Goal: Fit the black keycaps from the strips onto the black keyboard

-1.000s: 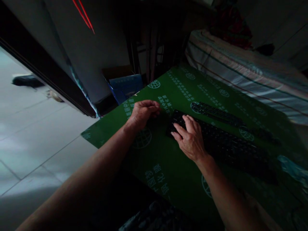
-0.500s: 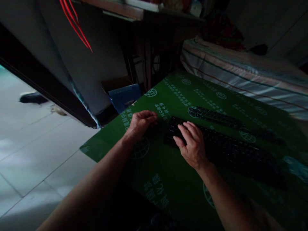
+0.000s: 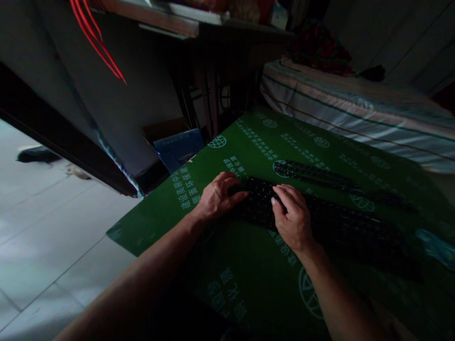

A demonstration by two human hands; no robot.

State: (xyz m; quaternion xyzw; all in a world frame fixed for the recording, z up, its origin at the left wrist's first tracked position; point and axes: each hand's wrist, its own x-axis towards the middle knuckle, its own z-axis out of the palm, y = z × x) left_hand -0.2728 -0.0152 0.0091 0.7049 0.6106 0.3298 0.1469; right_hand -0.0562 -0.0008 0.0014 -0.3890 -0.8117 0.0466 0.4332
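A long black keyboard [image 3: 337,222] lies at a slant on a green printed board [image 3: 152,227]; its keys are hard to make out in the dim light. My left hand [image 3: 218,195] is at the keyboard's left end, its thumb and curled fingers around the near corner. Over the keys, a little to the right, rests my right hand [image 3: 293,215], with bent fingers and the thumb slightly apart from them. Nothing shows between those fingers. Behind the keyboard lies a dark, narrow bundle, perhaps a coiled cable [image 3: 316,173].
A light blue crumpled thing [image 3: 435,246] lies at the board's right side. Beyond the board are a bed with a striped sheet [image 3: 341,104], a wooden table [image 3: 170,21] and a blue box [image 3: 179,147]. Red cords [image 3: 99,45] hang at upper left.
My left hand has moved right, from above the board to the keyboard's left end. My right hand has shifted slightly right along the keys. The whole view has tilted a little.
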